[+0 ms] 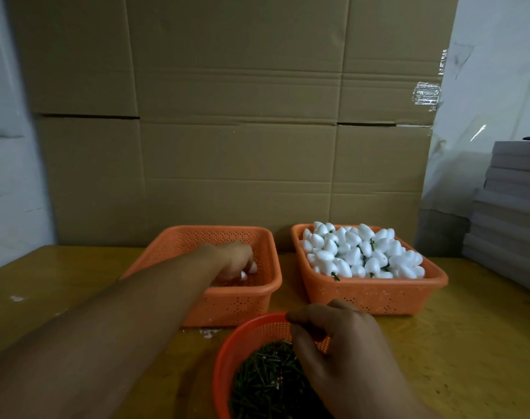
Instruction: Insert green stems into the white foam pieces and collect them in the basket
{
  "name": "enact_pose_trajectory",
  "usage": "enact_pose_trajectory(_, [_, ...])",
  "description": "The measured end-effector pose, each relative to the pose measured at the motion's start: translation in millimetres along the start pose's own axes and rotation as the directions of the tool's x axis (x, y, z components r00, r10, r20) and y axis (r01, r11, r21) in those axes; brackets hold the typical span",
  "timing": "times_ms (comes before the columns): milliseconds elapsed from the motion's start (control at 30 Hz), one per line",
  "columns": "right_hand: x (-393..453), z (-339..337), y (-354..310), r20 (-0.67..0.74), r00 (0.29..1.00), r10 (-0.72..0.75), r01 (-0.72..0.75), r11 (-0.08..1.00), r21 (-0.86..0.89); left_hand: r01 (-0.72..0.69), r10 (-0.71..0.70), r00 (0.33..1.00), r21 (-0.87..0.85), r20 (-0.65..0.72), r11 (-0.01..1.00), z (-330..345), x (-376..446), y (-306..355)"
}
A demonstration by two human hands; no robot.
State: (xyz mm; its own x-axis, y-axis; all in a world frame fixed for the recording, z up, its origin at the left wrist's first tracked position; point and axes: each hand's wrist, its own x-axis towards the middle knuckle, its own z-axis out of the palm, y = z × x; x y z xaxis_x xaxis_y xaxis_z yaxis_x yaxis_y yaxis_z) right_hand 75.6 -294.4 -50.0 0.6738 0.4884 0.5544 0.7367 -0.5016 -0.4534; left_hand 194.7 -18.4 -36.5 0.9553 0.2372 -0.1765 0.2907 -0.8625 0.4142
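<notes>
The left hand [236, 258] curls its fingers round white foam pieces [248, 271] at eleven o'clock from the right hand [339, 343], whose fingers dip, pinched, into green stems [266, 379].

yellow wooden table [469, 343] | carries: two orange rectangular plastic baskets [227, 303] [375, 297], round orange plastic basket [248, 337], grey stacked boards [511, 213], possibly foam crumbs [207, 332]

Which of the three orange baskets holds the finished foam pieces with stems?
The right rectangular basket, heaped with white foam pieces showing green stems; no hand is in it.
</notes>
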Motion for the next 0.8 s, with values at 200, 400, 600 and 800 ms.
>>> enact_pose_trajectory(200, [-1.3, -0.9, 0.4, 0.001, 1.000, -0.027, 0.027, 0.999, -0.020, -0.231, 0.249, 0.963, 0.158, -0.101, 0.960, -15.1, -20.2, 5.7])
enact_pose_trajectory(400, [-2.9, 0.0, -3.0, -0.008, 0.999, -0.047, 0.047, 0.998, -0.046, -0.384, 0.343, 0.902, -0.120, -0.263, 0.916, -13.2, -56.7, 11.5])
enact_pose_trajectory(600, [-3.6, 0.4, -5.0, -0.004, 0.999, -0.048, 0.047, 0.996, -0.072, -0.517, 0.357, 0.833, -0.366, -0.424, 0.774, -7.0, -107.4, 17.8])
enact_pose_trajectory(800, [-2.8, 1.0, -5.0, 0.030, 0.999, -0.014, 0.016, 0.999, -0.041, -0.656, 0.403, 0.736, -0.430, -0.544, 0.620, 7.9, -153.9, 24.1])
